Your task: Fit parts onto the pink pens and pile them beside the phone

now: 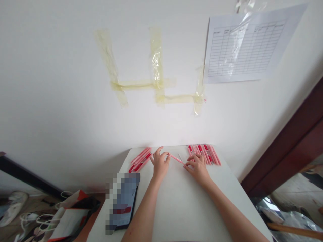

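Note:
A slim pink pen (176, 158) stretches between my two hands above the white table. My left hand (159, 164) pinches its far left end between thumb and finger, the other fingers raised. At the lower right end, my right hand (198, 168) grips the pen with its fingertips. A thin whitish stick (180, 157), perhaps a pen refill, shows beside the pen near my right fingers; whether it is held or lies on the table I cannot tell. Several pink and red pens (140, 159) lie left of my left hand. Beyond my right hand is a row of similar pens (212, 155), partly covered by it.
The small white table (181, 208) stands against a white wall with yellowed tape (156, 60) and a taped paper chart (247, 47). A phone (124, 201), partly pixelated, lies by the table's left edge. Paper bags (68, 218) stand on the floor at left.

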Demonstrator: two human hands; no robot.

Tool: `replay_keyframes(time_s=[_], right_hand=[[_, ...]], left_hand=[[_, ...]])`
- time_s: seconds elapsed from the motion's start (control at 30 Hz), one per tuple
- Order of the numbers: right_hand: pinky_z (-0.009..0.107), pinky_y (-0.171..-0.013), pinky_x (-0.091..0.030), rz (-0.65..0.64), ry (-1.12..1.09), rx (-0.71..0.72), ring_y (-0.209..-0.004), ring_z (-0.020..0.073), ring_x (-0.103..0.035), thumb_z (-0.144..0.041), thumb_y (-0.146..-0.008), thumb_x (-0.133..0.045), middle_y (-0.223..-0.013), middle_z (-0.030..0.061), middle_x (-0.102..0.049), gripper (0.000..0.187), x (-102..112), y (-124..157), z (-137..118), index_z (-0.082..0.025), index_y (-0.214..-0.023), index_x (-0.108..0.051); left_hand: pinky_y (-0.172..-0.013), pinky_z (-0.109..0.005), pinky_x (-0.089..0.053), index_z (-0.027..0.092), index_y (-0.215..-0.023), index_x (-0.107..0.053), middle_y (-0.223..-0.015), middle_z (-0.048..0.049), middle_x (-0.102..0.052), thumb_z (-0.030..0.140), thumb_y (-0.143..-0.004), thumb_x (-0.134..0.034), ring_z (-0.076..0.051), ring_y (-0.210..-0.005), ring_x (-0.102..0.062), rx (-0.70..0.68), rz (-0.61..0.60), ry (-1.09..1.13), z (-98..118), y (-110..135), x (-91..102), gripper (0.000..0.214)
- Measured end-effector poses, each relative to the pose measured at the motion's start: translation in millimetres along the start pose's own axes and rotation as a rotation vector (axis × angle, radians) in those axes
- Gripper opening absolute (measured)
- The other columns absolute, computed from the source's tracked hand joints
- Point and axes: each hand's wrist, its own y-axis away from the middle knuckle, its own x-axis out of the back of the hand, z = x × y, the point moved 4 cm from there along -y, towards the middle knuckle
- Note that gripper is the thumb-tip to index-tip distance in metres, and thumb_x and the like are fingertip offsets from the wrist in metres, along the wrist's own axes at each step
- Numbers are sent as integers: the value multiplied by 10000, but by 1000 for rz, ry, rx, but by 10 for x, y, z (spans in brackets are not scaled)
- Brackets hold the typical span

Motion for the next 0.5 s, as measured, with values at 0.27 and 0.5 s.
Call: replay_keyframes(time_s=[0.27, 0.5], right_hand=[[569, -1061, -301, -11, 12, 4, -1137, 300, -457, -435, -871, -629, -1036, 66, -642, 202, -4, -2, 11, -292, -789, -745], [594, -1084, -260, -23, 15, 3, -1135, 294, -469, -428, -863, -646, -1036, 50, -646, 181, -11, 10, -64, -297, -786, -743]], left_hand=[[-1111, -691, -206, 261, -895, -707, -1416, -72, -518, 315, -918, -538, -282, -1328, -447, 24, 10, -10, -49, -16, -10, 179], [-1100, -737, -146, 263, -890, -701, -1417, -66, -515, 297, -909, -550, -288, -1329, -438, 58, -3, -33, -91, -13, -59, 157]])
